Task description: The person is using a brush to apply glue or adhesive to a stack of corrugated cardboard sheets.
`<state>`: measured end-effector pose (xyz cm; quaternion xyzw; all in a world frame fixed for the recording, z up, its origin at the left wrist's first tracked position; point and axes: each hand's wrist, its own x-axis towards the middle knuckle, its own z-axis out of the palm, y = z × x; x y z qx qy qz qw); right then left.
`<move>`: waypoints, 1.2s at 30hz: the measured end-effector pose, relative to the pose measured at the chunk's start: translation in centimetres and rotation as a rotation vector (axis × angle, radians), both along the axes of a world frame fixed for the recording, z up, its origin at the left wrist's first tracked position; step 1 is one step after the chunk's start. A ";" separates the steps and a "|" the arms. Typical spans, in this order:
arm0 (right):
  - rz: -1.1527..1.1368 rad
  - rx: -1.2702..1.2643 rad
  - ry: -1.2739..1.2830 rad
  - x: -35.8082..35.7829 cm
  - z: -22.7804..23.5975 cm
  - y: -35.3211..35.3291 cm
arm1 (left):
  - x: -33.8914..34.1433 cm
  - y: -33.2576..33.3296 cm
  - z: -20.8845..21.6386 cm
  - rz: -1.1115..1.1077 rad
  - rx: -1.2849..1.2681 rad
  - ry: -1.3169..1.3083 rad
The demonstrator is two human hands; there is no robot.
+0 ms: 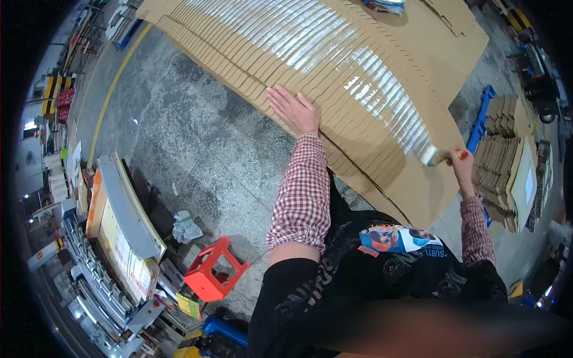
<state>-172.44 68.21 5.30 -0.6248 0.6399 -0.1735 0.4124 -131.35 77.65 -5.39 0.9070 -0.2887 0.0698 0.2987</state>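
Brown cardboard sheets lie fanned out in front of me, each overlapping the one beside it so their edges form a row of narrow steps. A glossy whitish wet-looking band runs along these steps, from the far left toward the near right. My left hand rests flat on the sheets' left edge, fingers stretched out and holding nothing. Closed around the handle of a brush is my right hand, at the near right end of the band. The brush's pale bristles touch the cardboard there.
A blue-and-white packet sits on cardboard at the far edge. To the right are stacked cardboard pieces beside a blue pallet. A red plastic stool stands near left on the grey floor, with a crumpled plastic bag near it.
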 end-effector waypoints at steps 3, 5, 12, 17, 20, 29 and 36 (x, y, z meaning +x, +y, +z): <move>0.077 -0.079 -0.140 4.1 2.0 -0.9 | 0.0 0.1 0.3 -0.018 0.025 0.025; 0.187 -0.211 -0.388 11.2 2.5 -2.6 | 0.1 0.1 0.4 -0.003 -0.004 0.001; 0.473 -0.343 -0.632 27.0 -0.6 -5.3 | 0.2 0.3 0.2 -0.023 -0.035 0.007; 0.212 -0.137 -0.165 12.8 -0.5 -1.4 | 0.1 0.4 0.5 -0.013 -0.051 -0.003; 0.317 0.014 0.261 9.4 2.2 -2.1 | 0.2 0.6 0.9 -0.009 -0.041 0.010; 0.367 -0.271 -0.640 29.3 2.3 -9.0 | 0.3 0.5 0.8 -0.024 -0.049 0.043; 0.467 -0.369 0.061 22.3 2.8 -7.1 | 0.3 0.6 0.9 -0.042 -0.050 0.064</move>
